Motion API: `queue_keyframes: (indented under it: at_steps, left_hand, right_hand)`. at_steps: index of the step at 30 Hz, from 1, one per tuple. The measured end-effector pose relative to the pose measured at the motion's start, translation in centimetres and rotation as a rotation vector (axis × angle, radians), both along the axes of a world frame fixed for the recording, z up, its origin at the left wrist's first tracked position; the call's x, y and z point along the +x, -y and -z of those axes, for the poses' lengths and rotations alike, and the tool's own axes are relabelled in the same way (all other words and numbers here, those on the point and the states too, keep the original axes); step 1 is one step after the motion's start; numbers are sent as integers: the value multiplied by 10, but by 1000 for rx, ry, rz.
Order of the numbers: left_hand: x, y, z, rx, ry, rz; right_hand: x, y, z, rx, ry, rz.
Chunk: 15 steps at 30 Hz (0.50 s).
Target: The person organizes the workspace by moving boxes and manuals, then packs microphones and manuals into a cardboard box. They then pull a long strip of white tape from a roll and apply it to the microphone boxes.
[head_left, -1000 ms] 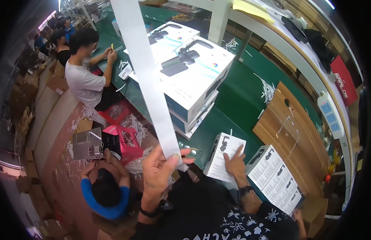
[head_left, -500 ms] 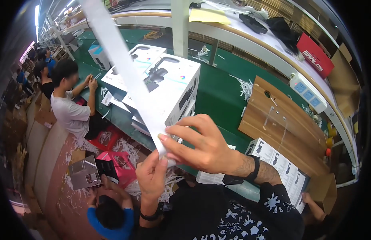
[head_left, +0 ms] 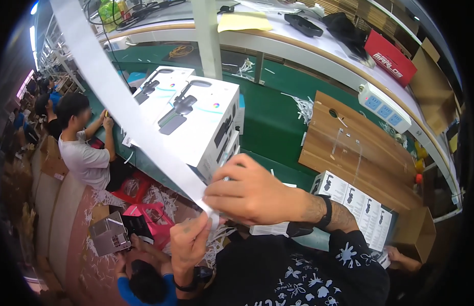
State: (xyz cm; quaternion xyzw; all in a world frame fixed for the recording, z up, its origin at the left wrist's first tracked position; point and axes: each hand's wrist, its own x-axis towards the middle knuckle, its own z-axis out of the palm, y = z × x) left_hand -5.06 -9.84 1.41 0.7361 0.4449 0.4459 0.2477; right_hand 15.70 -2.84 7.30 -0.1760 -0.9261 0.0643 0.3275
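Observation:
A long white paper strip (head_left: 119,109) rises from my hands toward the upper left, crossing in front of a stack of white product boxes (head_left: 209,104) printed with black devices. Its lower end is pinched between the thumb and fingers of my left hand (head_left: 188,245). Just above and to the right, my right hand (head_left: 254,194) has its fingers closed on the same strip, back of the hand upward. The right fingertips are partly hidden behind the strip and knuckles. Dark bands circle both wrists.
A wooden board (head_left: 359,140) lies on the green table at right, beside more white boxes (head_left: 362,206). Another person's hand (head_left: 400,260) is near an open carton (head_left: 420,229). A power strip (head_left: 385,109) hangs from the shelf edge. People sit at left; paper scraps litter the floor.
The strip's upper part has swung left. My right hand has turned over and its fingers have drawn together at the strip's low end; my left hand has dropped slightly.

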Motion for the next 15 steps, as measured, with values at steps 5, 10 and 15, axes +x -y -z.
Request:
queue_keyframes:
  at_steps: [5,10,15]
  left_hand:
    - [-13,6,21,-165,88,-56]
    - [-25,22,42,-310,427,-277]
    - [-28,18,47,-358,476,-270]
  right_hand:
    - [58,5,35,-133,-348,458]
    - [152,-25,246,-275,-84,890]
    - [157,-22,316,-644,358,931]
